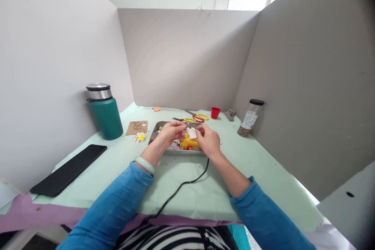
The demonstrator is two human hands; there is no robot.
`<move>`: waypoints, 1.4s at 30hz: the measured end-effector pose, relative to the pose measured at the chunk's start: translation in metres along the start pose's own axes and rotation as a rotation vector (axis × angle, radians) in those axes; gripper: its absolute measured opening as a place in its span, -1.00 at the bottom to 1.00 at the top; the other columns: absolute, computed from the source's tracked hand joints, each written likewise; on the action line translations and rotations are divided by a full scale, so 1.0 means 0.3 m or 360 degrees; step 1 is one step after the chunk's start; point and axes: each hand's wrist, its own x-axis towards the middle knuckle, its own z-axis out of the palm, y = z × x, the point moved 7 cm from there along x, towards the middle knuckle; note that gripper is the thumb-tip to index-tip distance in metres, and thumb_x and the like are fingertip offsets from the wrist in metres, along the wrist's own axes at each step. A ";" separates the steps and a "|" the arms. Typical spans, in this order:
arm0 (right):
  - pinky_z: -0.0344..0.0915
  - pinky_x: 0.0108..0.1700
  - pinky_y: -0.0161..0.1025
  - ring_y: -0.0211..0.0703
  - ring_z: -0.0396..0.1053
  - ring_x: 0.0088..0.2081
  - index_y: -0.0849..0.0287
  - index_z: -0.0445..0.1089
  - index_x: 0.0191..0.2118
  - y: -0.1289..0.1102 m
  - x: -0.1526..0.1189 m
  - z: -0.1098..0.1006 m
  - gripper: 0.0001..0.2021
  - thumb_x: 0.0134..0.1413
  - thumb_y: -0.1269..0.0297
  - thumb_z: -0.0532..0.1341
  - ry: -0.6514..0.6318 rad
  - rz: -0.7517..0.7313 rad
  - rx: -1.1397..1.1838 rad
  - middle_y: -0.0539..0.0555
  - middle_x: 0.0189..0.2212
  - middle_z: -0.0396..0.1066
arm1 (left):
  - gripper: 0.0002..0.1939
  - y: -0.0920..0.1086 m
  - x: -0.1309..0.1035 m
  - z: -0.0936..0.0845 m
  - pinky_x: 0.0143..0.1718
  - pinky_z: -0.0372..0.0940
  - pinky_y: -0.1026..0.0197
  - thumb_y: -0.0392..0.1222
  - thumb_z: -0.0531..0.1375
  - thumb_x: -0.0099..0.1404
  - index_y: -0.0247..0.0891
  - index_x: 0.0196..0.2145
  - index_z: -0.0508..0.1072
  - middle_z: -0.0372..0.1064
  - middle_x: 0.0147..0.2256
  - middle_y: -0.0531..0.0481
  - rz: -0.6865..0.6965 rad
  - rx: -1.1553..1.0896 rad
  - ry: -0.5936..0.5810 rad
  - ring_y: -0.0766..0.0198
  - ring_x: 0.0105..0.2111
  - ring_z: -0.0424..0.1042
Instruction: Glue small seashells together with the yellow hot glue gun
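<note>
We hold a small white piece (191,132) between both hands, just above a metal tray (155,134) on the counter (187,179). Our left hand (171,132) comes in from the left with its fingers curled, the fingertips pressed together at the piece's left edge; something thin and pointed shows at those fingertips, too small to tell what it is. Our right hand (208,140) pinches the piece from the right side, thumb and forefinger closed on it. The white piece sits between the two grips, at the fingertips and not in either palm. It looks roughly squarish, so we cannot tell its long axis or which way it points.

Under the hands a yellow glue gun (189,143) lies in the tray, its long axis running left to right, and its black cord (181,187) trails toward us across the counter. Beyond the tray lie scissors (195,117) and a red cup (215,113). A green flask (104,111) stands at the left, a black phone (68,170) nearer us, and a clear jar (250,118) at the right.
</note>
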 end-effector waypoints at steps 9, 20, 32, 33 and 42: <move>0.08 -0.41 -0.26 -0.09 0.37 -0.34 0.09 0.42 -0.32 0.009 0.012 0.041 -0.87 0.01 0.27 0.14 -0.0224 -0.0134 -0.0281 0.06 -0.44 0.47 | -0.86 0.011 -0.005 0.003 -0.39 0.40 0.25 -0.43 0.25 0.08 -0.46 -0.34 0.44 0.39 -0.47 -0.07 -0.0070 -0.0054 -0.0017 0.38 -0.53 0.40; 0.04 -0.39 -0.28 -0.04 0.38 -0.33 0.09 0.40 -0.22 -0.025 -0.024 0.051 -0.64 -0.16 0.02 0.28 -0.0820 -0.0317 -0.0572 0.09 -0.36 0.47 | -0.85 0.040 0.006 -0.048 -0.44 0.38 0.25 -0.36 0.25 0.07 -0.41 -0.36 0.38 0.41 -0.45 -0.08 -0.0002 -0.0144 0.0143 0.37 -0.57 0.40; 0.11 -0.61 -0.41 -0.36 0.17 -0.55 0.14 0.28 -0.23 -0.018 0.008 0.029 -0.66 -0.01 -0.01 0.19 -0.0704 0.0459 0.1468 -0.04 -0.45 0.26 | -0.78 0.162 -0.004 -0.167 -0.62 0.21 0.36 -0.28 0.27 0.00 -0.34 -0.35 0.36 0.36 -0.43 0.06 0.0616 -0.0298 0.0615 0.52 -0.68 0.21; 0.06 -0.64 -0.42 -0.39 0.12 -0.58 0.14 0.27 -0.26 -0.025 0.009 0.023 -0.66 -0.03 -0.02 0.21 -0.0687 0.0492 0.1624 -0.06 -0.49 0.22 | -0.78 0.153 0.001 -0.161 -0.62 0.20 0.36 -0.29 0.28 0.00 -0.34 -0.36 0.36 0.36 -0.44 0.06 0.0554 -0.0301 0.0571 0.52 -0.68 0.21; 0.05 -0.63 -0.39 -0.42 0.06 -0.65 0.21 0.35 -0.21 -0.055 -0.004 0.009 -0.66 -0.01 0.04 0.24 -0.0761 0.0343 0.1885 -0.12 -0.62 0.09 | -0.80 0.059 0.012 -0.063 -0.64 0.19 0.38 -0.39 0.29 0.00 -0.36 -0.37 0.38 0.30 -0.55 0.09 -0.0009 -0.0358 0.0084 0.49 -0.67 0.23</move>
